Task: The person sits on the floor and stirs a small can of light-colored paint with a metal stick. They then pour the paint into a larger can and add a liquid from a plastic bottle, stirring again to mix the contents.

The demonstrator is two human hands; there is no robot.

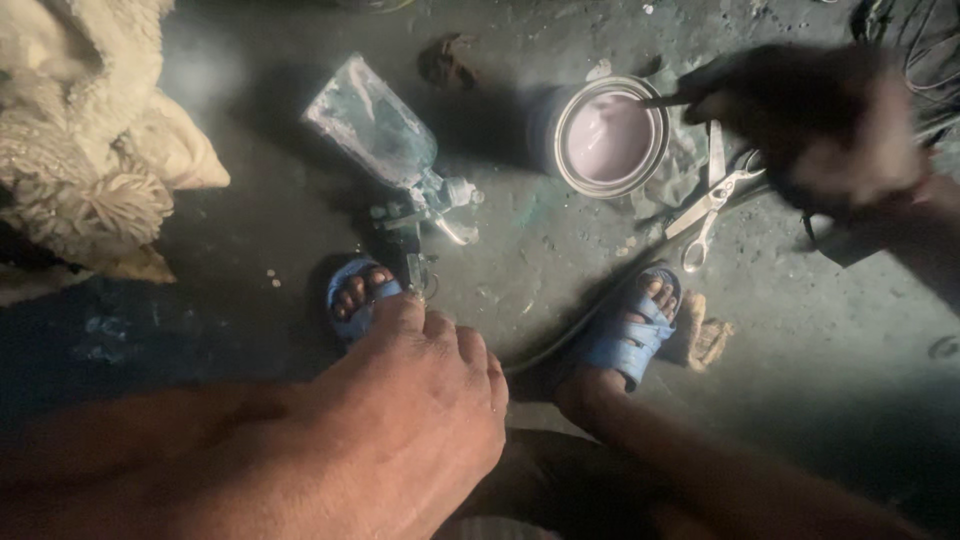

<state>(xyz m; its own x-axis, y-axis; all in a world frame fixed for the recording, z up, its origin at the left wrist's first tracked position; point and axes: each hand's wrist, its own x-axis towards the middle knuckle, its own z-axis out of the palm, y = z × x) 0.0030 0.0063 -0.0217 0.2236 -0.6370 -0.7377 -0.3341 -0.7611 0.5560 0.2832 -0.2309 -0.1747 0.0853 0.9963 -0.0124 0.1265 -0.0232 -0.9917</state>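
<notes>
**Below: two hands over a paint tin and a spray gun**

Below, the left hand [415, 420] is seen resting fist-like near the spray gun [400, 150] lying on the floor [800, 340]; its grip cannot be told. A thin stick [665, 100] is pinched by the blurred right hand [810, 125], apparently dipped at the rim of the open paint tin [610, 135]. Scissors [712, 205] are laid just beside the tin.

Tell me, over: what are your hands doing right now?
Left hand resting low, holding nothing. Right hand dips a thin stick at the paint can rim. Scissors beside it.
</notes>
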